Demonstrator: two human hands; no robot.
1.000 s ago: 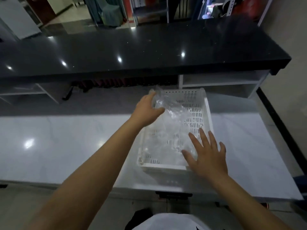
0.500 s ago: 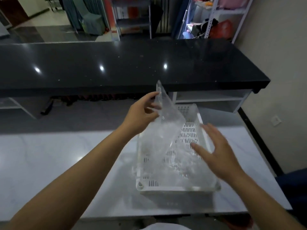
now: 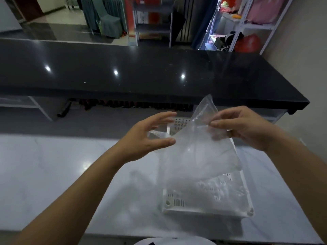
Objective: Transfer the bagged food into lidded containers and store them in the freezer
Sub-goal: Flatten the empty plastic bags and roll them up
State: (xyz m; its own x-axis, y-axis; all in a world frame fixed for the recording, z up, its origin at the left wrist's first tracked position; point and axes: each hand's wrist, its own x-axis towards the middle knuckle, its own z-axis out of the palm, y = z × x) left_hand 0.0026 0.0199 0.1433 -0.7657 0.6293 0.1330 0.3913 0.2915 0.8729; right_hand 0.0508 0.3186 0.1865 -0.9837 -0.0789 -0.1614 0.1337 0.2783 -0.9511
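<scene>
A clear plastic bag (image 3: 198, 156) hangs in the air above a white perforated plastic basket (image 3: 208, 207) that stands on the white marble table (image 3: 62, 174). My right hand (image 3: 247, 128) pinches the bag's upper edge between thumb and fingers. My left hand (image 3: 150, 137) is at the bag's left edge with fingers spread and fairly straight, the thumb touching the plastic. The bag looks empty; more crumpled clear plastic lies inside the basket. No lidded container or freezer is in view.
Behind the table runs a long black glossy counter (image 3: 141, 73) with white shelving under it. Beyond it stand metal shelves (image 3: 247, 23) with a red bag and fabric-covered chairs. A wall closes the right side.
The bag has been lifted out of the basket. My right hand rose from beside the basket and took the bag's top edge; my left hand let go of its pinch and opened.
</scene>
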